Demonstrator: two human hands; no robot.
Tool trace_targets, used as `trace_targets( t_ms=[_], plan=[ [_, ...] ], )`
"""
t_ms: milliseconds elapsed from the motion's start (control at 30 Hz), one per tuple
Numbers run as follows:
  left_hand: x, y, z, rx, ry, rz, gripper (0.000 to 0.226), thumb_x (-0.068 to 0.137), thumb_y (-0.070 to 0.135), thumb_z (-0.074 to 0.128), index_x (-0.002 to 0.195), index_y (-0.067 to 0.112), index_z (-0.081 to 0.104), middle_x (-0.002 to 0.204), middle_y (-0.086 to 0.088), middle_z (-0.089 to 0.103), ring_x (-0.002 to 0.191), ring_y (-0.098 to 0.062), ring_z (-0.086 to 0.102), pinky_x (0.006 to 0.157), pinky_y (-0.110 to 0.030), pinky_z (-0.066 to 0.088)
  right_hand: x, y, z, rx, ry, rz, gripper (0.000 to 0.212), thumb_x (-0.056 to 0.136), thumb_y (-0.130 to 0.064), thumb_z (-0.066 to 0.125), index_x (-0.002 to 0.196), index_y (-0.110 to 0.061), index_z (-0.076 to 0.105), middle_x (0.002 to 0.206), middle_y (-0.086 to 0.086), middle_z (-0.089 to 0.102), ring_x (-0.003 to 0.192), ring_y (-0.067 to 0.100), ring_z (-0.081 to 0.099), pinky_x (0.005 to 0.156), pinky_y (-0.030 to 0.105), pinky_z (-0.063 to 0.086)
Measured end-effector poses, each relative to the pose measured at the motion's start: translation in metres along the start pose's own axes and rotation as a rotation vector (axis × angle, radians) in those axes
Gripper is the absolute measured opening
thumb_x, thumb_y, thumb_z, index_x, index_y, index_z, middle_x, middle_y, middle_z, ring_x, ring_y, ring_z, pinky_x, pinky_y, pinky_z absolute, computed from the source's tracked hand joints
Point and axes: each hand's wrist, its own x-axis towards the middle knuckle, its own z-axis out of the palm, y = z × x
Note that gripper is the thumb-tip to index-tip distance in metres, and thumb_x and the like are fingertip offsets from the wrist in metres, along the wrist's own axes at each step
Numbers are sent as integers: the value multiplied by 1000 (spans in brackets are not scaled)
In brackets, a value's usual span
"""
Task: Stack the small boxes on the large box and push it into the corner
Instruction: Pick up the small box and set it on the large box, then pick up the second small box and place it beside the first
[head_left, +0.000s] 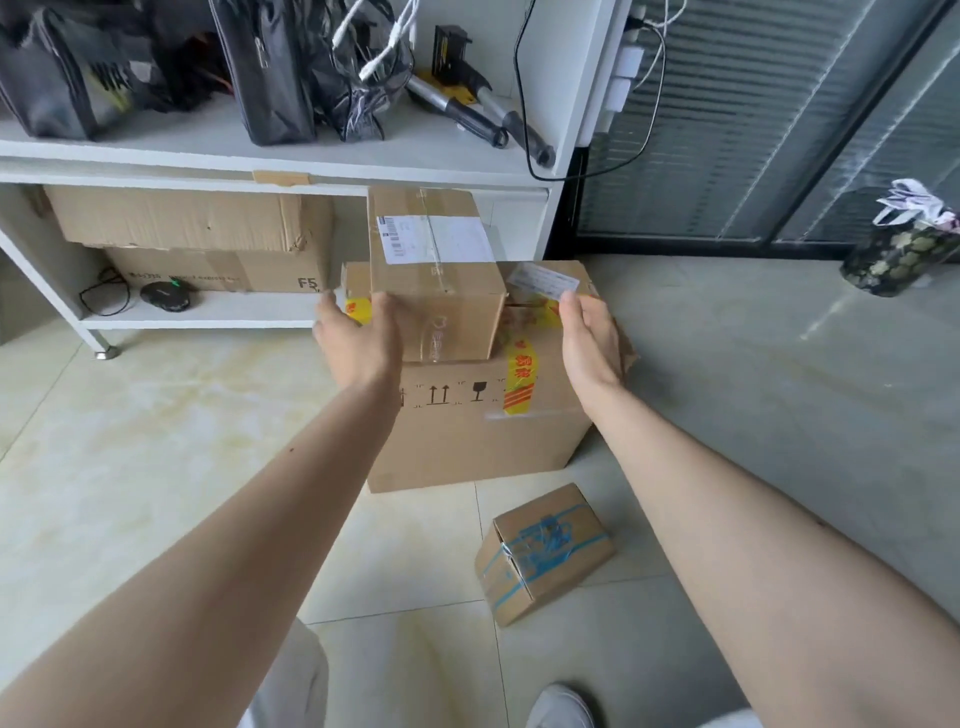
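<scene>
One small box sits on the large box, its long axis running near to far, label upward. Both hands are spread open: the left hand touches its near-left corner, the right hand hovers apart, gripping nothing. Stacking looks half done. Next, I judge, comes fetching the taped box lying tilted on the near floor.

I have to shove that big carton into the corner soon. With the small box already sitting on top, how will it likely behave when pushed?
The large box stands flat on smooth tile, so it probably slides rather than tips. The small box on top is tall and sits loose toward the left, so it may shift. The torn right corner looks soft; push lower down.
</scene>
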Motion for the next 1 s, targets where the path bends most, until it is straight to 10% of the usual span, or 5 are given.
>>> trace_targets(
  t_ms=[167, 400, 500, 700, 1000],
  plan=[
    [-54, -69, 4, 14, 179, -202, 59, 88, 28, 57, 140, 7, 38, 144, -14, 37, 129, -33, 44, 105, -42, 39, -16, 67, -26, -236, 145, 97, 39, 91, -47, 36, 91, -14, 58, 102, 13, 64, 101, 33, 56, 74, 31, 35],
    [-93, -149, 30, 392, -590, -443, 55, 94, 12, 54, 146, 11, 37, 128, -6, 55, 113, -31, 53, 85, -28, 37, -66, 162, -26, -416, -153, 667, 63, 93, -50, 32, 133, -3, 41, 142, 19, 44, 127, 36, 43, 102, 41, 35],
    [-107, -159, 32, 551, -685, -614, 41, 96, 13, 50, 135, 1, 46, 83, -6, 45, 90, -32, 50, 77, -33, 43, -83, 181, -29, -401, -258, 670, 59, 95, -46, 31, 132, -3, 44, 140, 18, 47, 126, 34, 45, 100, 37, 36],
    [-121, -184, 45, 407, -630, -741, 18, 95, 3, 37, 87, 5, 53, 76, -8, 47, 71, -23, 48, 69, -34, 43, -89, 183, -31, -337, -241, 652, 54, 95, -46, 35, 120, -3, 55, 126, 18, 57, 113, 34, 53, 94, 38, 42],
    [-151, -124, 75, 338, -776, -596, 21, 97, 4, 36, 108, 10, 52, 94, -7, 58, 82, -20, 56, 69, -32, 48, -73, 134, -82, -260, 82, 613, 54, 90, -53, 40, 113, -6, 55, 122, 15, 59, 106, 34, 56, 90, 39, 48]
  ],
)
